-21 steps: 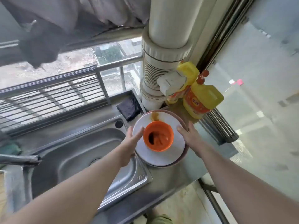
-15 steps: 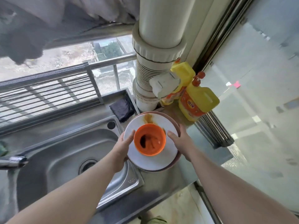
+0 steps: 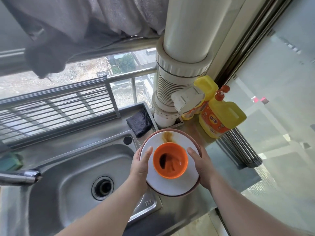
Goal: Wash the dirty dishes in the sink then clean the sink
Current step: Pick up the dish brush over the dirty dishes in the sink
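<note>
sink basin bare, drain left of the stack | left hand grip holds left rim of white plate, thumb on top | orange bowl sits loose on plate, stack above desk at sink's right edge | right hand grip holds right rim | risk, I judge: tilting toward sink slides bowl off, spills sauce

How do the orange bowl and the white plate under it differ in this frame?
The orange bowl is deep and small; the white plate is flat and wider. The bowl sits untouched on the plate, while the left hand and right hand grip the plate's edges. Both carry brown sauce residue.
</note>
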